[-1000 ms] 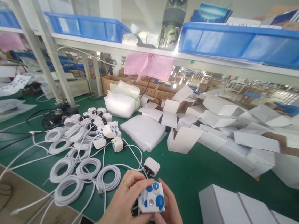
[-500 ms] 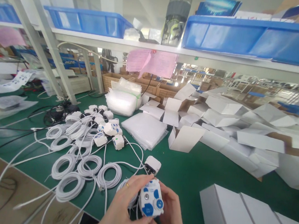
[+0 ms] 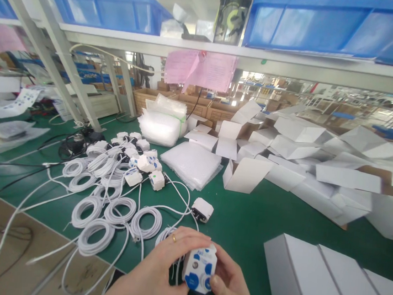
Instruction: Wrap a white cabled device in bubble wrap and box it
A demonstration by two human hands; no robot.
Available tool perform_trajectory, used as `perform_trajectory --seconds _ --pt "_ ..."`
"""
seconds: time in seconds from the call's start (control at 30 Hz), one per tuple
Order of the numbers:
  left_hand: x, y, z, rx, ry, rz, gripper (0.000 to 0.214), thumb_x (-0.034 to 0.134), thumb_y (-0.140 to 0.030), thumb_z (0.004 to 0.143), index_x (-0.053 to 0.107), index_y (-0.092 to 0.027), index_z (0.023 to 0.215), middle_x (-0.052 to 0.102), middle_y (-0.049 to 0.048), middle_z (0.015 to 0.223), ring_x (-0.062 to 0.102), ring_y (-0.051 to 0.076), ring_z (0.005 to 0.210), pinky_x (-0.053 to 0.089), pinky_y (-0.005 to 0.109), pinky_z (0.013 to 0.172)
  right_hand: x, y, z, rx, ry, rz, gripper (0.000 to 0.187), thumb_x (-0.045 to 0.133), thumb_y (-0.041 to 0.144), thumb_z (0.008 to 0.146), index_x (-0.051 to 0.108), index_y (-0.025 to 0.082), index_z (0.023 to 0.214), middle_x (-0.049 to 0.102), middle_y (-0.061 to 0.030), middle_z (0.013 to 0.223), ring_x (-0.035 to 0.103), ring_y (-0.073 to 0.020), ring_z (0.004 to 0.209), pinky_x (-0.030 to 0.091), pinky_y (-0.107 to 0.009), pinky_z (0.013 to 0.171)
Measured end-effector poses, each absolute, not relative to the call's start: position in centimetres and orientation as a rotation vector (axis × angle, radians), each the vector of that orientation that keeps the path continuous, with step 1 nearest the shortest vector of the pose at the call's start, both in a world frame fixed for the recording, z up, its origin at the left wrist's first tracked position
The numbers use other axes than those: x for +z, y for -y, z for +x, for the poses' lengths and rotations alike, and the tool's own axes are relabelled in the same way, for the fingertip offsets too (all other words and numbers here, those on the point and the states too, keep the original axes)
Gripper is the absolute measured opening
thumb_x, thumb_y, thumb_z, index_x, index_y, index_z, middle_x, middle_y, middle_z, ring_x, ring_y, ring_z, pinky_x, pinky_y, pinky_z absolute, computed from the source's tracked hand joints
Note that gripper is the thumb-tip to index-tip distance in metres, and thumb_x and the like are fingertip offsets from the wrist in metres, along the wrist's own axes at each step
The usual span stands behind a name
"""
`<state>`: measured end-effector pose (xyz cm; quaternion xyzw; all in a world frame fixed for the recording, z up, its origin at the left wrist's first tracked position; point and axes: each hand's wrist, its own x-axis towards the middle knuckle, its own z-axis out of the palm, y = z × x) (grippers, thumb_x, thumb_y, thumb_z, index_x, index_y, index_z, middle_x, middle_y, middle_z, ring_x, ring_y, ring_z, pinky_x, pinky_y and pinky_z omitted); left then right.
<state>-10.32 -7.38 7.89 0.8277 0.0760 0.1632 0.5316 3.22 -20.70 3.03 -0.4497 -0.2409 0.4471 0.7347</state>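
Two hands [image 3: 160, 267] around a white device [image 3: 200, 268]

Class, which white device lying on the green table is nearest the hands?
The lone white device just beyond the left hand; the other devices on the table sit clustered farther left.

A shelf [image 3: 133, 42] runs above the far edge of the table [image 3: 245, 220]. On it, a bottle [image 3: 231, 22] stands between a left blue bin [image 3: 105, 12] and a right blue bin [image 3: 330, 28]; pink papers [image 3: 216, 73] hang from its front. Underneath, brown boxes [image 3: 152, 99] line the far edge, and open white boxes [image 3: 294, 170] pile toward the far right corner.
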Motion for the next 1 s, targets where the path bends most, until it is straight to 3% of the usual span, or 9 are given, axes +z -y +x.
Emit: perform_trajectory --seconds 0.17,0.4,0.6,0.83,1.0 --pt "7.1 7.3 -10.2 0.419 -0.242 1.96 0.075 0.057 -0.005 0.065 0.061 -0.033 0.134 0.059 0.0029 0.139 0.053 0.026 0.13 0.041 0.041 0.115 2.8 20.3 2.8 0.979 0.532 -0.98 0.056 0.095 0.059 0.068 0.078 0.026 0.11 0.075 -0.0093 0.103 0.07 -0.0311 0.097 0.058 -0.038 0.088" --pt "7.1 7.3 -9.9 0.446 -0.315 1.934 0.068 0.061 -0.008 0.067 0.061 -0.031 0.131 0.061 0.0029 0.136 0.055 0.027 0.129 0.043 0.038 0.112 2.8 19.8 2.1 0.905 0.394 -0.966 0.06 0.098 0.06 0.06 0.08 0.025 0.105 0.075 -0.0079 0.098 0.071 -0.0277 0.09 0.058 -0.032 0.081" --pt "7.0 7.4 -10.0 0.486 -0.276 1.942 0.072 0.059 -0.006 0.064 0.06 -0.031 0.132 0.06 0.0017 0.138 0.054 0.026 0.13 0.041 0.037 0.114 2.8 19.8 2.3 0.882 0.448 -1.007 0.064 0.096 0.065 0.061 0.079 0.02 0.104 0.075 -0.0114 0.097 0.071 -0.032 0.092 0.059 -0.038 0.084" --pt "6.8 7.5 -9.4 0.52 -0.363 1.901 0.06 0.069 -0.01 0.07 0.064 -0.027 0.126 0.064 0.0064 0.125 0.059 0.027 0.118 0.049 0.038 0.103 2.1 20.2 3.7 0.836 0.598 -1.154 0.061 0.083 0.066 0.079 0.074 0.021 0.119 0.072 -0.0148 0.111 0.068 -0.034 0.103 0.057 -0.044 0.093" --pt "4.6 6.9 -9.0 0.559 -0.565 1.152 0.06 0.086 -0.04 0.069 0.065 -0.019 0.121 0.07 0.0094 0.117 0.066 0.025 0.103 0.054 0.033 0.089 1.5 20.8 4.2 0.697 0.671 -1.224 0.048 0.065 0.064 0.096 0.07 0.028 0.128 0.072 -0.0096 0.11 0.068 -0.0234 0.084 0.057 -0.03 0.075"
